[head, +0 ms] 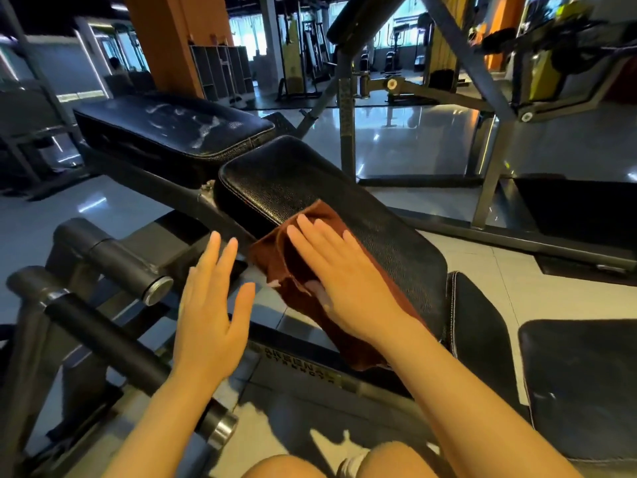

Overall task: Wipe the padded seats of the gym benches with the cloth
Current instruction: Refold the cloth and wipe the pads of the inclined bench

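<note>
On the padded seat (331, 215), the flat right hand (339, 274) presses the cloth (275, 257); the left hand (210, 315) hovers released.

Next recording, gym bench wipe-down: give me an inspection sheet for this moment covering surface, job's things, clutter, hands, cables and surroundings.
Surface: black padded seat, textured leather, stitched edge; no marks visible on the bare part.
Job's things: brown cloth lies on the seat's near left edge, partly hanging over the side; far pad shows whitish smears.
Clutter: nothing seen on the pads.
Hands: right hand presses flat on the cloth, fingers straight; left hand open, held beside the bench, touching nothing.
Cables: nothing seen.
Surroundings: foam leg rollers at left, another black pad at right, glossy grey floor, orange pillar, machines behind.
</note>
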`<act>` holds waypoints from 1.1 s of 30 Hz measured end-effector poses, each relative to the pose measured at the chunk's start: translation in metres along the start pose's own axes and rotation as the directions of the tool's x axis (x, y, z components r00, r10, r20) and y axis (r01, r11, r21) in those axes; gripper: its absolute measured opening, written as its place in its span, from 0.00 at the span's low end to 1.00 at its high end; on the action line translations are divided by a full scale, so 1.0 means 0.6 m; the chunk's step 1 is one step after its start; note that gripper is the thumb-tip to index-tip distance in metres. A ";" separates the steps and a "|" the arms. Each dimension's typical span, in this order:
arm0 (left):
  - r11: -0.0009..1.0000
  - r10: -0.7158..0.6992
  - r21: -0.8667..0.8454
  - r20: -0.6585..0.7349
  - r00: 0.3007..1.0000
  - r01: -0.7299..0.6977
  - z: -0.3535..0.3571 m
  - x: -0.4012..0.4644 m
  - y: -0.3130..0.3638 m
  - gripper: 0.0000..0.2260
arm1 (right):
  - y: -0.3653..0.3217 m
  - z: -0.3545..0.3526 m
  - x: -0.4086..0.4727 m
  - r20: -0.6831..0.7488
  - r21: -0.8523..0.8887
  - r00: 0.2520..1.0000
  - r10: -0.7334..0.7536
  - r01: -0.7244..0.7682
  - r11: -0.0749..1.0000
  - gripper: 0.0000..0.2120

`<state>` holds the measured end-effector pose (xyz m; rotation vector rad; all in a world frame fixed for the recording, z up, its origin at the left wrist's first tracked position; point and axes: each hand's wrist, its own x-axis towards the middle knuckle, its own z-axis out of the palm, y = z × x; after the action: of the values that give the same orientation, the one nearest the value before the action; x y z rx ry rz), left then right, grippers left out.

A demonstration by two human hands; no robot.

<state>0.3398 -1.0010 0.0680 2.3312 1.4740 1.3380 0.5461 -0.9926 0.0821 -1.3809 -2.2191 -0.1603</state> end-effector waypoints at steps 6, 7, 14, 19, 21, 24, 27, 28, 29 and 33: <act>0.901 0.098 0.421 0.027 0.995 -0.100 -0.068 -0.054 -0.038 0.26 | 0.022 0.023 -0.097 -0.089 0.100 0.929 0.360 -0.352 0.931 0.38; 0.894 0.070 0.442 0.024 0.997 -0.073 -0.074 -0.060 -0.049 0.26 | 0.024 0.026 -0.118 -0.098 0.085 0.912 0.398 -0.391 0.916 0.39; 0.869 0.039 0.494 -0.060 0.997 -0.005 -0.063 -0.065 -0.062 0.26 | -0.007 0.026 -0.084 -0.137 0.095 0.866 0.482 -0.473 0.876 0.36; 0.890 0.035 0.455 -0.101 0.994 0.015 -0.060 -0.068 -0.065 0.25 | -0.058 0.020 0.069 -0.223 0.082 0.914 0.339 -0.329 0.941 0.34; 0.899 0.027 0.438 -0.103 0.994 0.021 -0.060 -0.067 -0.067 0.25 | -0.086 0.018 0.146 -0.260 0.022 0.930 0.261 -0.264 0.964 0.34; 0.906 0.036 0.423 -0.103 0.994 0.011 -0.061 -0.069 -0.068 0.24 | -0.119 0.018 0.236 -0.266 -0.049 0.942 0.205 -0.225 0.973 0.33; 0.911 0.027 0.412 -0.100 0.995 0.016 -0.063 -0.069 -0.068 0.24 | -0.124 0.015 0.252 -0.253 -0.107 0.951 0.175 -0.208 0.972 0.33; 0.915 0.020 0.402 -0.098 0.995 0.021 -0.063 -0.070 -0.068 0.24 | -0.120 0.013 0.241 -0.230 -0.097 0.960 0.161 -0.188 0.977 0.34; 0.919 0.013 0.395 -0.095 0.995 0.025 -0.063 -0.071 -0.067 0.24 | -0.113 0.013 0.226 -0.217 -0.087 0.965 0.145 -0.167 0.982 0.35; 0.919 0.005 0.394 -0.086 0.996 0.029 -0.062 -0.074 -0.069 0.24 | -0.074 0.016 0.134 -0.227 -0.037 0.956 0.187 -0.200 0.979 0.34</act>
<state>0.2777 -1.0264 0.0434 2.5110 1.9422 1.2456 0.4761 -0.9454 0.1201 -1.5243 -1.8989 -0.2983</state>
